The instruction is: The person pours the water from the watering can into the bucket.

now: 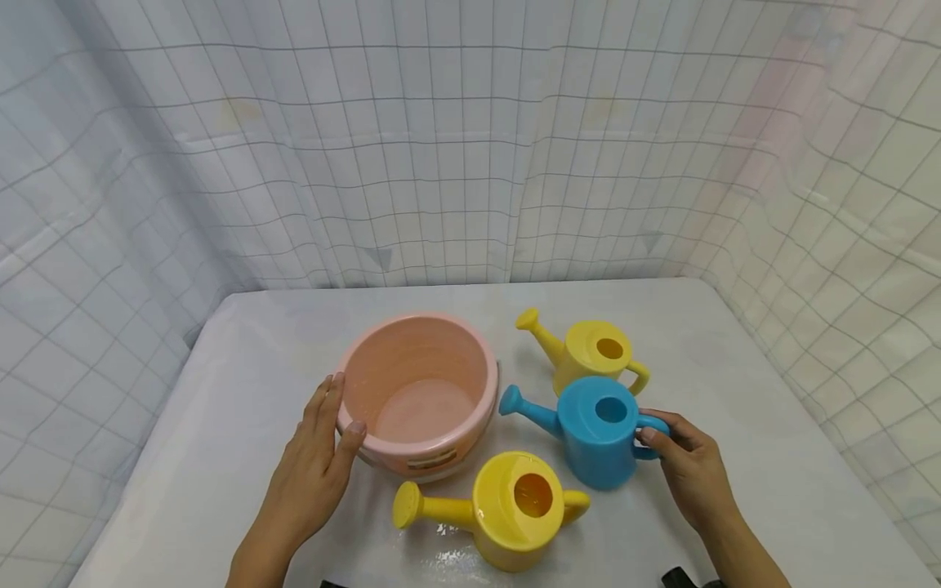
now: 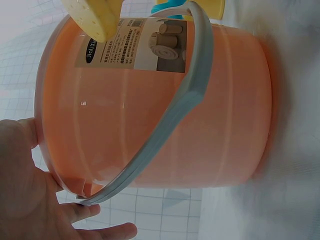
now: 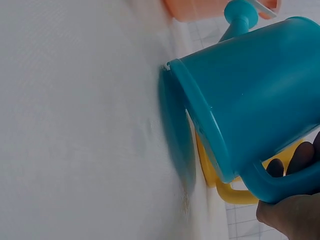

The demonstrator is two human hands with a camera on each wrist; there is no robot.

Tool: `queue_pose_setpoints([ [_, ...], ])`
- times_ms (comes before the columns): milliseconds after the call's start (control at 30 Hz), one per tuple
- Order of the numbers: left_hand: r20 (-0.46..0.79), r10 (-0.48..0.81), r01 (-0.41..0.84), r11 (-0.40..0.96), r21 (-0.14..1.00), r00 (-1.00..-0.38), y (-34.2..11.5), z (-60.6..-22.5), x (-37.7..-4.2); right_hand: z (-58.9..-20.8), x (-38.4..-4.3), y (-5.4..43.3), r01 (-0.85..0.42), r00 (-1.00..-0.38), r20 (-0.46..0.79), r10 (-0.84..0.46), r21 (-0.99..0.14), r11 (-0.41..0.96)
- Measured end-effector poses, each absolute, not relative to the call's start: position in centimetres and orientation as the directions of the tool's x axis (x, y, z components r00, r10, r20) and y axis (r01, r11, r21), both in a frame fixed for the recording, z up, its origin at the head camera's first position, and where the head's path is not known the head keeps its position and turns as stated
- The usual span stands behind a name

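Observation:
My left hand [image 1: 312,465] rests against the near left side of a pink bucket [image 1: 422,445], thumb at the rim and fingers nearly straight. In the left wrist view the bucket's grey handle [image 2: 192,92] slants down its side, over a printed label [image 2: 132,45]. On the right, my right hand [image 1: 691,469] grips the handle of a blue watering can [image 1: 599,449], its spout toward the bucket. The right wrist view shows the can's base tilted, one edge raised off the white surface. A wet yellow watering can [image 1: 507,518] stands in front of the bucket.
Behind the blue can stands a second yellow watering can [image 1: 588,359], spout pointing left. Water droplets lie on the white table [image 1: 257,343] beside the nearer yellow can. White grid-patterned curtains [image 1: 441,147] enclose the back and sides. A black object [image 1: 678,578] shows by the right wrist.

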State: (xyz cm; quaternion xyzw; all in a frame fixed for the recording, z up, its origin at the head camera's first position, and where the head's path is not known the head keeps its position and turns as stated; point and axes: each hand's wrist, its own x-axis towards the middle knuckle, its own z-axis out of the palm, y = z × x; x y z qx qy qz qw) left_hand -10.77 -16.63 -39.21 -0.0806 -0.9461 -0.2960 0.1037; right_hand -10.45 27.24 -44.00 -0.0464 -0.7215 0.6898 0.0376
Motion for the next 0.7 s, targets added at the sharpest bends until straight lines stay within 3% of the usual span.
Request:
queue_pose_setpoints([
  [433,0.276,0.093,0.232,0.814,0.532,-0.957,-16.67,-39.29,-10.73,-44.05,-10.57,27.19,0.003,-0.995,0.004,0.104,-0.998,0.063],
  [700,0.276,0.095,0.235,0.812,0.534,-0.956,-16.62,-39.28,-10.77,-44.0,-10.34,27.29,0.069,-0.993,-0.054,0.107,-0.988,0.135],
])
